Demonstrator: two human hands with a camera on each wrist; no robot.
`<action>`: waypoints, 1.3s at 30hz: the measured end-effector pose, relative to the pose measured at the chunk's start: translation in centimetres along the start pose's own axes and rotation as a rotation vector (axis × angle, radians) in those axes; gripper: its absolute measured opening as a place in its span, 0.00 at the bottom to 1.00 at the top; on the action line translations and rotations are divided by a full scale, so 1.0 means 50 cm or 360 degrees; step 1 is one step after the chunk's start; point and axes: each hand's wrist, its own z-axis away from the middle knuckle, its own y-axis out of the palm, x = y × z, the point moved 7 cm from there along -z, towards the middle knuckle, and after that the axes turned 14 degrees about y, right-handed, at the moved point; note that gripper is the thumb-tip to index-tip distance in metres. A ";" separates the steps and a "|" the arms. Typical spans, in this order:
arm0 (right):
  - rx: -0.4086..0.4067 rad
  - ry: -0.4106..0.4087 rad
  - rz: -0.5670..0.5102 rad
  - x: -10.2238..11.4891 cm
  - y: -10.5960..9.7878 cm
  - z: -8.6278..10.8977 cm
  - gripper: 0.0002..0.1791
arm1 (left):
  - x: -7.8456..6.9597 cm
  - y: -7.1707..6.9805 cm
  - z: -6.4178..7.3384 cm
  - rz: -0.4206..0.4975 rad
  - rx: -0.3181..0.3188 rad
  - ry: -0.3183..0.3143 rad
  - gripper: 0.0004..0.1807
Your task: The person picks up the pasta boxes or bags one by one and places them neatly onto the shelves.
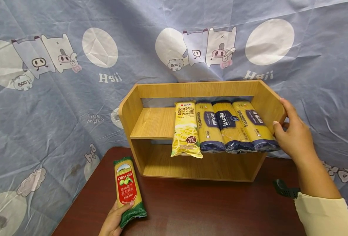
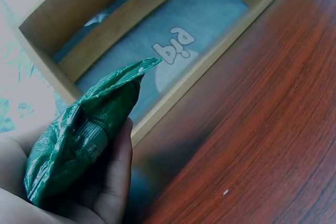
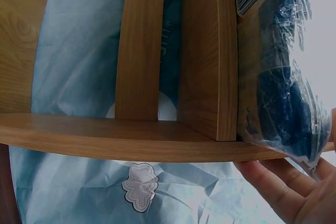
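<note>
My left hand (image 1: 115, 218) grips the lower end of a red-labelled Olivoilà pasta pack (image 1: 126, 186) with green ends, left of the wooden shelf (image 1: 197, 90). In the left wrist view its crinkled green end (image 2: 86, 135) shows between thumb and fingers. My right hand (image 1: 294, 131) holds the edge of the shelf's right side panel, thumb inside and fingers outside. Beside that thumb lies a spaghetti pack (image 1: 254, 123) with a blue end. Two similar spaghetti packs (image 1: 210, 126) (image 1: 231, 124) and a yellow pasta pack (image 1: 187, 127) lie left of it on the upper board.
The upper board (image 1: 154, 123) shows bare at its left part, above the lower compartment (image 1: 197, 165). The shelf stands on a dark red-brown table (image 1: 206, 203). A black strap-like piece (image 1: 285, 189) juts out by the right wrist. Patterned blue-grey cloth (image 1: 144, 42) hangs behind.
</note>
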 end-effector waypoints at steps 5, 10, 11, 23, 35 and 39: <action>0.0005 0.0011 0.0007 -0.001 0.000 0.000 0.40 | -0.006 0.002 -0.002 0.0015 -0.0011 0.0074 0.26; -0.0005 -0.0001 0.0006 0.001 0.000 -0.001 0.40 | -0.014 0.005 -0.004 -0.0020 0.0014 0.0171 0.27; -0.0010 -0.0003 0.0005 0.001 0.000 -0.001 0.40 | -0.017 0.006 -0.004 -0.0025 0.0024 0.0205 0.28; -0.0006 0.0006 -0.0004 0.002 0.001 -0.001 0.40 | -0.037 0.016 -0.004 0.0026 0.0099 0.0395 0.29; 0.0004 0.0024 0.0006 0.001 0.001 -0.001 0.40 | -0.051 0.015 0.002 -0.0024 0.0037 0.0417 0.30; 0.0002 0.0018 0.0014 0.000 0.001 -0.003 0.40 | -0.054 0.016 0.005 -0.0067 0.0005 0.0419 0.32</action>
